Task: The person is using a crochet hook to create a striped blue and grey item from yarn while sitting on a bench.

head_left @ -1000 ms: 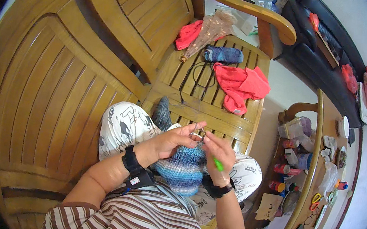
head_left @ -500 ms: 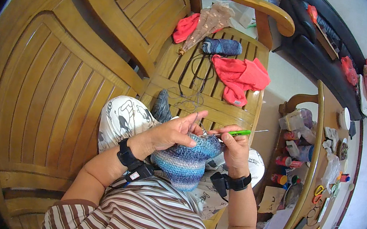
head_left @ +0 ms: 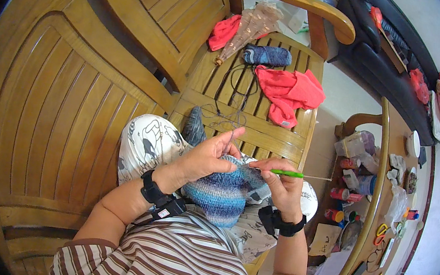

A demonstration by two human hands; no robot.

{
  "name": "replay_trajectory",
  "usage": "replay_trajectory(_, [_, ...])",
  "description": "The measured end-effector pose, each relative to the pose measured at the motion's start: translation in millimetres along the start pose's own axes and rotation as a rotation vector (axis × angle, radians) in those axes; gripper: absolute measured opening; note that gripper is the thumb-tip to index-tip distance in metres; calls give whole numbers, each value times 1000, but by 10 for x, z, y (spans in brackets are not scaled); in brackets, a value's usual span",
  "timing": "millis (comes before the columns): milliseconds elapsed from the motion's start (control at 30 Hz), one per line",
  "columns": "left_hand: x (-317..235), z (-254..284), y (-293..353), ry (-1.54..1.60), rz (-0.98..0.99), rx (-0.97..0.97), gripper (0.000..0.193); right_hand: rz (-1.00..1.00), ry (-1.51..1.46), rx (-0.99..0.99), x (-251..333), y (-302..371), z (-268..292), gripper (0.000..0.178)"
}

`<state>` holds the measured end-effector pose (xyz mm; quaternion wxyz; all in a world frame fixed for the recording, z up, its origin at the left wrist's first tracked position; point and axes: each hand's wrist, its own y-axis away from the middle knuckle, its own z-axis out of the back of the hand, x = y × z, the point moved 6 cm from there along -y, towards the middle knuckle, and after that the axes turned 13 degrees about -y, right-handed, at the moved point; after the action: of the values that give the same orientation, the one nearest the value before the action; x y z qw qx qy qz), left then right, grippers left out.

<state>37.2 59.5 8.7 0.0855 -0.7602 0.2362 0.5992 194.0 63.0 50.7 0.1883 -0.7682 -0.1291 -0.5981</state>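
Over my lap hangs a tube-like crocheted piece (head_left: 216, 198) in striped blue, white and grey yarn. My left hand (head_left: 205, 160) pinches its upper edge, thumb on top, while the index finger points up with a yarn strand by it. My right hand (head_left: 283, 188) grips a crochet hook (head_left: 288, 173) by its green handle. The hook lies about level, its thin metal shaft reaching out to the right; its other end, at the work, is blurred. Loose dark yarn (head_left: 241, 99) runs across the bench toward a blue yarn skein (head_left: 267, 56).
The slatted wooden bench (head_left: 269, 138) also bears a red cloth (head_left: 291, 91) and a folded brown umbrella (head_left: 251, 28). At the right stands a wooden table (head_left: 371, 222) with scissors (head_left: 381, 231), cups and a plastic bag on top, and cans and jars on its lower shelf.
My right hand has shifted slightly right and down, away from my left hand, and the hook has swung from slanting upward to nearly level. My left hand still holds the crocheted piece.
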Motion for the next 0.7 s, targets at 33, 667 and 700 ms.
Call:
replay_trajectory(33, [1, 3, -1, 0, 0, 0, 84, 52, 40, -10, 18, 2, -17, 6])
replay_trajectory(667, [-70, 60, 26, -193, -84, -172, 80, 278, 279, -28, 130, 2, -208, 9])
replay_trajectory(700, [-79, 71, 31, -221, -108, -200, 79, 342, 377, -16, 195, 4, -258, 12])
